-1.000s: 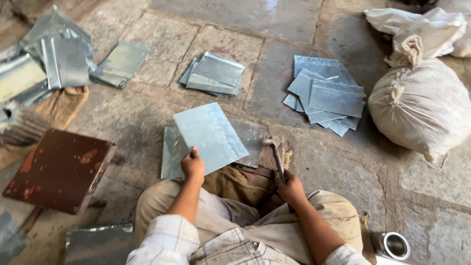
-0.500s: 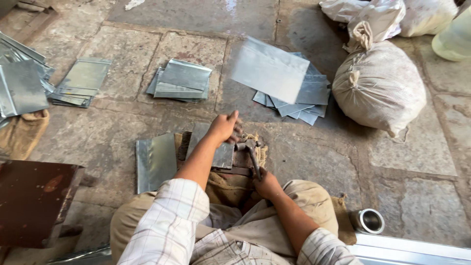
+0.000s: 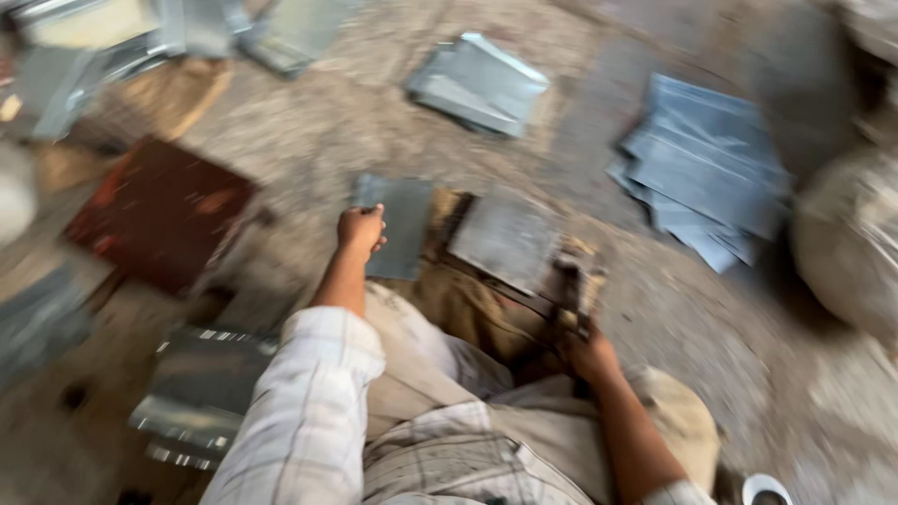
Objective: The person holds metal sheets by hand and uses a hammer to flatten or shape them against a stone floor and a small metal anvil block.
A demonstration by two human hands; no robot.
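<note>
Sheet (image 3: 400,226), flat grey metal, lies on the stone floor (image 3: 309,131) just past the knees, the left hand (image 3: 361,231) curled on its edge. Right hand (image 3: 589,353) grips a tool handle (image 3: 572,292) beside another dull sheet (image 3: 510,238). 2 grey stacks (image 3: 711,168) lie beyond, a rusty plate (image 3: 159,210) left; everything is blurred.

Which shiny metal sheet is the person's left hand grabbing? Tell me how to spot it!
Find the big rusty red-brown plate on the stone floor at the left. Just right of it, in front of the person's knees, the left hand rests on a grey metal sheet. It lies alone and flat under that hand, unlike the sheets in heaps farther off, such as the pile at the right.
</note>
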